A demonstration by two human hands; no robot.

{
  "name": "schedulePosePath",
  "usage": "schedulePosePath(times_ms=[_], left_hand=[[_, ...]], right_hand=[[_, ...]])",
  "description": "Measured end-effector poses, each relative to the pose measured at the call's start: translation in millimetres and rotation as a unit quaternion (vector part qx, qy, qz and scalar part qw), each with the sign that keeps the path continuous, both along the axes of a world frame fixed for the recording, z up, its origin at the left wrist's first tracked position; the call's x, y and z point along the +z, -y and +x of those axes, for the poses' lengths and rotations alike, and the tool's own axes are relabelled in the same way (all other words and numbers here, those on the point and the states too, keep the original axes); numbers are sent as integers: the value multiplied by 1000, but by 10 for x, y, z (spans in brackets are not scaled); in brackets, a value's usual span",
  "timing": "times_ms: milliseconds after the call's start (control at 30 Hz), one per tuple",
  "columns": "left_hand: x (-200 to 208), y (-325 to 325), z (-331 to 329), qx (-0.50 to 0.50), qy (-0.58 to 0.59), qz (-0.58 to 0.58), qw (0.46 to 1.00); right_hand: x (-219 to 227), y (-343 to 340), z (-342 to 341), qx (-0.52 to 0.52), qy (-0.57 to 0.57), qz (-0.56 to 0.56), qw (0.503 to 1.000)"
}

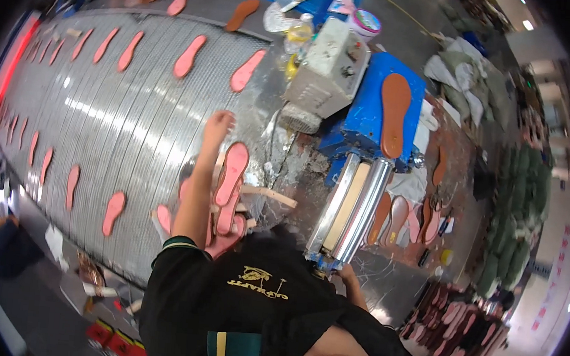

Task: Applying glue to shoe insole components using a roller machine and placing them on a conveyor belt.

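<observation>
My left hand (220, 122) is raised above the right end of a slatted metal conveyor (150, 100), its fingers apart with nothing visible in them. Below it, by my forearm, pink shoe insoles (233, 174) overlap in a pile near my body, partly hidden by the arm. My right hand (344, 272) is beside the near end of a machine with two shiny rollers (365, 211); its fingers are mostly hidden. A brown insole (395, 110) lies on the blue housing (366, 111) at the far end of those rollers.
More pink insoles (189, 57) lie in two rows along the conveyor. A grey control box (327, 67) stands beyond, near a bottle of yellow liquid (300, 33). Brown and pink insoles (399, 217) lie right of the rollers. A loaded rack (454, 325) stands at lower right.
</observation>
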State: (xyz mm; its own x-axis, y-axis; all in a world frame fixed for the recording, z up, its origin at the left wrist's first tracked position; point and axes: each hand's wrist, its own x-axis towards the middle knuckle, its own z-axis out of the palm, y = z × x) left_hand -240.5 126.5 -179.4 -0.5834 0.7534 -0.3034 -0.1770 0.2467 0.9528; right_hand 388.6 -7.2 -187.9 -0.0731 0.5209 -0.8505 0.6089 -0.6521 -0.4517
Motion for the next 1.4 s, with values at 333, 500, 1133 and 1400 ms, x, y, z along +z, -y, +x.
schedulePosePath(times_ms=[333,500,1133,1400], left_hand=[[466,2813,2638,122,-167,-49,977],[331,4159,3471,263,-324,-276,866],[-443,4757,3518,637,219,3,739],[-617,5023,3401,443,-33,-170,880]], right_hand=[[-556,-777,41,399,-46,3,916],[-482,-933,74,402,-103,-104,904],[-557,-763,33,389,-96,-34,916],[-266,-555,-106,407,-64,-4,911]])
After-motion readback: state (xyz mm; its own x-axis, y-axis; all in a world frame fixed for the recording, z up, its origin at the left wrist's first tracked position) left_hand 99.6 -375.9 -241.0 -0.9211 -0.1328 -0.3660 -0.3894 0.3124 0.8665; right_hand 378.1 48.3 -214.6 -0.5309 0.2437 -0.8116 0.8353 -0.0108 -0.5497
